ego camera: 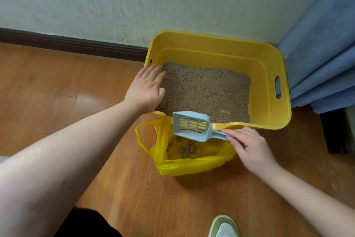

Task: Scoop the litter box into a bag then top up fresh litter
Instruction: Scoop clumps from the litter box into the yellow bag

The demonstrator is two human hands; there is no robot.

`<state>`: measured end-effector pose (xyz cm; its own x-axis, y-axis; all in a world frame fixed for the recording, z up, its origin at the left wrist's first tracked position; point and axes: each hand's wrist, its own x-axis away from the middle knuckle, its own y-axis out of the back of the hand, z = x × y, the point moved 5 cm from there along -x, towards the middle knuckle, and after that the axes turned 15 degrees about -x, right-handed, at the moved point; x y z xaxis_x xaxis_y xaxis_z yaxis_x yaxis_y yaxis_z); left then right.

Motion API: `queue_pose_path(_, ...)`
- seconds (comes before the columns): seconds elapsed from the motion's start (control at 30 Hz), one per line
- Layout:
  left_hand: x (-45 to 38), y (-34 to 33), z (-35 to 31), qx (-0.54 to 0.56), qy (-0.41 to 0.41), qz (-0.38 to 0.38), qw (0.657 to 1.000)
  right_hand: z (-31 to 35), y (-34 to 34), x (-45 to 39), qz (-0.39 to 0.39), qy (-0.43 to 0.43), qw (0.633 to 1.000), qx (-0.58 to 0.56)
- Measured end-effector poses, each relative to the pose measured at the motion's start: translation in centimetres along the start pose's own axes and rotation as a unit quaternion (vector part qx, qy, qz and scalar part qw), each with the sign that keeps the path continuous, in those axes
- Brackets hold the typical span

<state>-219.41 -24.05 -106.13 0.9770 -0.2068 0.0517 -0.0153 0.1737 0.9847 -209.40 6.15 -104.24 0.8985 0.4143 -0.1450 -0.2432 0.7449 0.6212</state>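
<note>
A yellow plastic litter box (272,60) stands against the wall, its bottom covered with brown litter (205,88). My left hand (147,88) rests on the box's left rim with straight fingers. My right hand (249,146) pinches the handle of a pale blue slotted scoop (192,124). The scoop looks empty and hangs over the box's front rim, above an open yellow plastic bag (184,165). Several brown clumps (187,149) lie inside the bag, which sits on the floor right in front of the box.
Wooden floor (57,92) stretches to the left and front. A blue curtain (322,54) hangs right of the box, with a dark object (334,133) below it. A green and white shoe (223,227) shows at the bottom edge. A dark baseboard (67,43) runs along the wall.
</note>
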Motion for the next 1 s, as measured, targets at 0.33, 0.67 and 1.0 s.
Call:
queue_pose_path(0.33, 0.0, 0.1, 0.0, -0.007, -0.003, 0.003, 1.000, -1.5, 5.8, -6.4, -0.006, -0.228, 0.973, -0.043)
queue_pose_path(0.67, -0.1, 0.0, 0.1, -0.006, -0.001, 0.003, 1.000, -10.9, 7.5, -12.0, 0.069, -0.369, 0.916, 0.142)
queue_pose_path(1.0, -0.3, -0.3, 0.1, -0.003, 0.004, 0.001, 1.000, -11.6, 1.2, -15.9, 0.025, -0.354, 0.935, 0.002)
